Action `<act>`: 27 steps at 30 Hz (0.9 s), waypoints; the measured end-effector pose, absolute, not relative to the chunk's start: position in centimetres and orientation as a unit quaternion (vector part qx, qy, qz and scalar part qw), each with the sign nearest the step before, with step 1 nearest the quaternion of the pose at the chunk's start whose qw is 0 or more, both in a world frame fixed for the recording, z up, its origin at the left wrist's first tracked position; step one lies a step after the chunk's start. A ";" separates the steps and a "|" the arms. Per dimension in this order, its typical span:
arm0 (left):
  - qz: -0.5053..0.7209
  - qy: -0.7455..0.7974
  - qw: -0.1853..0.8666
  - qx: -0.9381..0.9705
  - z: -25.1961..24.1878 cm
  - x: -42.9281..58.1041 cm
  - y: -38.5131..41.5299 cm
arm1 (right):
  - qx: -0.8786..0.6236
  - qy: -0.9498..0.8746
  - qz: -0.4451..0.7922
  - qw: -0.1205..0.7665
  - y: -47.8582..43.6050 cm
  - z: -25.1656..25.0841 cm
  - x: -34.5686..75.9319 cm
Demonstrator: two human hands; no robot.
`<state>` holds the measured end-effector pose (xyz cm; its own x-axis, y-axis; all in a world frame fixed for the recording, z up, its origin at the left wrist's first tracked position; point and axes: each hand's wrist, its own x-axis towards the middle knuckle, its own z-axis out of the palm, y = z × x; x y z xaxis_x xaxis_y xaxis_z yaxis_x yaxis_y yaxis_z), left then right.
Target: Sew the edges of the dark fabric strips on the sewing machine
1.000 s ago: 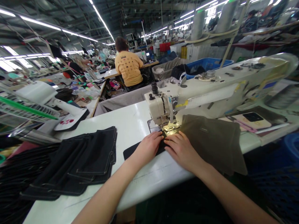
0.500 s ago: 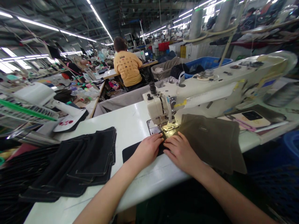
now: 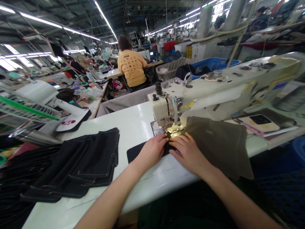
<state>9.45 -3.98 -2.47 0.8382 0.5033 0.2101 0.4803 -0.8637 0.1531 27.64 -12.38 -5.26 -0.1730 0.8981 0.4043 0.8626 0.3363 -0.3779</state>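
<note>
- the left hand (image 3: pixel 152 151) is laid flat on a black cloth strip (image 3: pixel 137 152), with the fingers reaching toward the presser foot (image 3: pixel 175 128); the hand is not clenched, and the cloth is pressed down rather than pinched.
- the right hand (image 3: pixel 188 156) is spread open over the near edge of an olive cloth panel (image 3: pixel 216 143); nothing is grasped by it either.
- both pieces are placed on the white sewing table (image 3: pixel 133 119), with their meeting edges led up to the foot of the sewing machine (image 3: pixel 162 108); whether they are already joined cannot be told.
- the cloth is judged to be light, soft and limp, and likely to slide on the smooth tabletop, so it is best held by flat pressure close to the foot, not by the loose corners.
- a stack of dark denim panels (image 3: pixel 81 165) with pale stitching is laid out to the left.
- a co-worker in a yellow shirt (image 3: pixel 132 68) is seated beyond the table, and a blue bin (image 3: pixel 214 63) is seen further back on the right.
</note>
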 end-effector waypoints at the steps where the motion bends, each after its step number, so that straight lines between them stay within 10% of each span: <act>1: 0.122 0.260 0.047 0.957 -2.4 9.5 -4.0 | -0.575 -0.766 0.031 0.287 -12.4 -5.3 27.6; 27: 0.116 0.173 0.047 0.977 -2.4 7.9 -5.9 | -0.563 -0.781 0.002 0.269 -13.0 -5.4 28.3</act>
<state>7.89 -5.86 -2.39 0.9134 0.3480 0.2110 0.3263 -0.9361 0.1313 28.26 -12.98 -5.45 -0.2203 0.8816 0.4174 0.8790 0.3649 -0.3069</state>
